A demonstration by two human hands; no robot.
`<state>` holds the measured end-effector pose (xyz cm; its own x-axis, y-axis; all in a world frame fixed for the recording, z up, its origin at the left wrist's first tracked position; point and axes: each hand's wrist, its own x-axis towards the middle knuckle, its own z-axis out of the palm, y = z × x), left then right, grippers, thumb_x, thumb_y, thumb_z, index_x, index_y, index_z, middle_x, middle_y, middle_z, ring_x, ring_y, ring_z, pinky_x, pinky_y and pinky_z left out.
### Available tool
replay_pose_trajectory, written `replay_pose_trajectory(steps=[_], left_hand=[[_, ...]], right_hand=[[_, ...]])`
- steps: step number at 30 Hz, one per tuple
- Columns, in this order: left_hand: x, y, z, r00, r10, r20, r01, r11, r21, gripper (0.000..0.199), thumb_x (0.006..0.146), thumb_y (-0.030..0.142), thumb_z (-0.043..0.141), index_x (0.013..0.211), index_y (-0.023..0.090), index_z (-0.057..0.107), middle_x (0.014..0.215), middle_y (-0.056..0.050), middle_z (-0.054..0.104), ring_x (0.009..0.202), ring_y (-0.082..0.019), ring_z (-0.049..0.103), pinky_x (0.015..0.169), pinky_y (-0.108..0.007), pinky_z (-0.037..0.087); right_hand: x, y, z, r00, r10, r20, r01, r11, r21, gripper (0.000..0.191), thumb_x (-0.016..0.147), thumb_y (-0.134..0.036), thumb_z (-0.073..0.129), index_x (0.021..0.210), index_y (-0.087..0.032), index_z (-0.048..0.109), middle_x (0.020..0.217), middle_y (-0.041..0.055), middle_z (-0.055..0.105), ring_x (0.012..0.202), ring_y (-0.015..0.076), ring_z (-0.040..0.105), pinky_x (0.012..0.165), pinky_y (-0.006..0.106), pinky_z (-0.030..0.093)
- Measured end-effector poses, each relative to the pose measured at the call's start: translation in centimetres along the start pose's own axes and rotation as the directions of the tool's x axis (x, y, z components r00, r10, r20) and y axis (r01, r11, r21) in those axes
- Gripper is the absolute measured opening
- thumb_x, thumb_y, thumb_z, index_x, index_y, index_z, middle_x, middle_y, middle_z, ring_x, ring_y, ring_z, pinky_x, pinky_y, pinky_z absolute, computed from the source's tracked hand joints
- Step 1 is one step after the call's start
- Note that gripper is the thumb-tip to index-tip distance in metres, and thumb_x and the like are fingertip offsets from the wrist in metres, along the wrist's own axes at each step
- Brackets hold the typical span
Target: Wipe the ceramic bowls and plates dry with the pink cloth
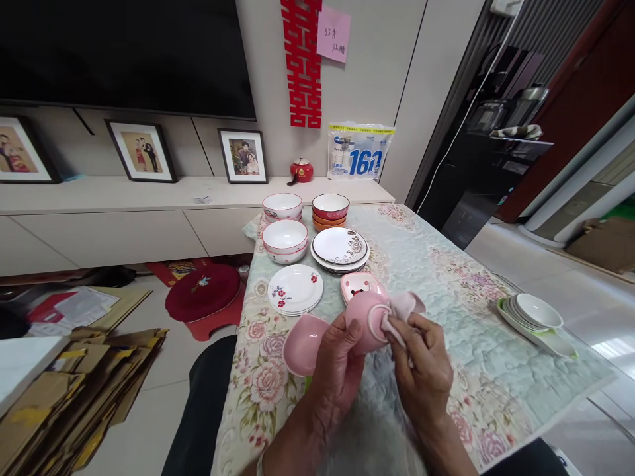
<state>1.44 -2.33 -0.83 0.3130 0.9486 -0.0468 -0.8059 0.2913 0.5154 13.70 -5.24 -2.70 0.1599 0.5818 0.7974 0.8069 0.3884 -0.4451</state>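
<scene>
My left hand [340,354] grips a pink bowl [361,316] tilted so that its underside and foot ring face me. In my right hand [421,363] is a bunched pale cloth [404,307], pressed against the bowl's base. On the table just left of my left hand lies another pink dish [302,340], partly covered by that hand. Behind the held bowl, a pink dish with a cartoon face [361,283] is partly hidden.
White plates with red flowers [296,289], larger plates [340,246], white bowls [285,238] and red-orange bowls [330,208] stand stacked on the flowered tablecloth [268,396]. Small white bowls [538,311] sit on a long dish at the right. A red stool [203,294] is at the left.
</scene>
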Motion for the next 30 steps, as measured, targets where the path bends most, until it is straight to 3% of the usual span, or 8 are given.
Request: replay_pose_trajectory(steps=[2,5,11,17,24,30], left_hand=[[-0.2,-0.1,0.3,1.0,-0.002,0.029,0.002,1.0,0.006,0.03,0.081,0.028,0.073,0.106,0.012,0.073,0.101,-0.012,0.074,0.105,-0.027,0.065,0.097,-0.039,0.047],[-0.5,-0.4,0.6,0.999,-0.02,0.048,0.02,1.0,0.003,0.025,0.081,0.027,0.073,0.103,0.014,0.073,0.1,-0.011,0.075,0.105,-0.026,0.065,0.096,-0.039,0.046],[-0.1,-0.5,0.1,1.0,0.018,0.017,-0.019,0.997,0.07,0.029,0.08,0.03,0.072,0.104,0.012,0.074,0.096,-0.011,0.075,0.103,-0.028,0.065,0.093,-0.038,0.047],[-0.3,-0.5,0.2,0.999,0.01,0.034,-0.012,0.998,0.063,0.028,0.084,0.031,0.069,0.107,0.015,0.074,0.099,-0.01,0.073,0.098,-0.024,0.064,0.09,-0.036,0.047],[-0.6,-1.1,0.3,1.0,-0.016,0.0,0.016,0.996,0.092,0.032,0.075,0.031,0.078,0.101,0.013,0.075,0.09,-0.009,0.074,0.092,-0.024,0.065,0.088,-0.036,0.048],[-0.4,-0.5,0.5,1.0,0.023,0.02,-0.025,0.995,0.092,0.026,0.083,0.031,0.071,0.102,0.014,0.074,0.093,-0.01,0.074,0.094,-0.024,0.065,0.09,-0.036,0.047]], right_hand=[[0.3,-0.8,-0.2,0.994,-0.074,0.078,0.072,0.997,0.037,0.029,0.091,-0.011,0.059,0.117,-0.023,0.068,0.103,0.0082,0.061,0.094,0.0203,0.06,0.078,0.034,0.052],[0.8,-1.1,-0.7,0.988,-0.07,0.135,0.058,0.994,0.095,0.034,0.092,-0.012,0.058,0.125,-0.02,0.058,0.103,0.0081,0.063,0.094,0.02,0.06,0.076,0.033,0.051],[0.8,0.6,-0.5,0.998,0.026,0.061,-0.026,1.0,0.004,0.008,0.093,-0.021,0.061,0.1,-0.02,0.064,0.094,0.0055,0.062,0.091,0.0209,0.059,0.079,0.037,0.048],[0.6,-1.2,-0.5,0.976,0.081,0.204,-0.108,0.986,0.125,0.008,0.095,-0.021,0.058,0.1,-0.021,0.062,0.095,0.0043,0.062,0.087,0.018,0.061,0.074,0.032,0.048],[1.0,0.5,-1.0,0.994,0.083,0.067,-0.085,0.996,0.026,0.007,0.093,-0.024,0.059,0.098,-0.021,0.063,0.09,0.004,0.063,0.086,0.0193,0.06,0.075,0.034,0.047],[1.0,-1.1,-1.2,0.947,0.193,0.256,-0.214,0.975,0.057,0.01,0.095,-0.028,0.057,0.091,-0.022,0.063,0.081,0.0017,0.062,0.075,0.0173,0.061,0.065,0.03,0.047]])
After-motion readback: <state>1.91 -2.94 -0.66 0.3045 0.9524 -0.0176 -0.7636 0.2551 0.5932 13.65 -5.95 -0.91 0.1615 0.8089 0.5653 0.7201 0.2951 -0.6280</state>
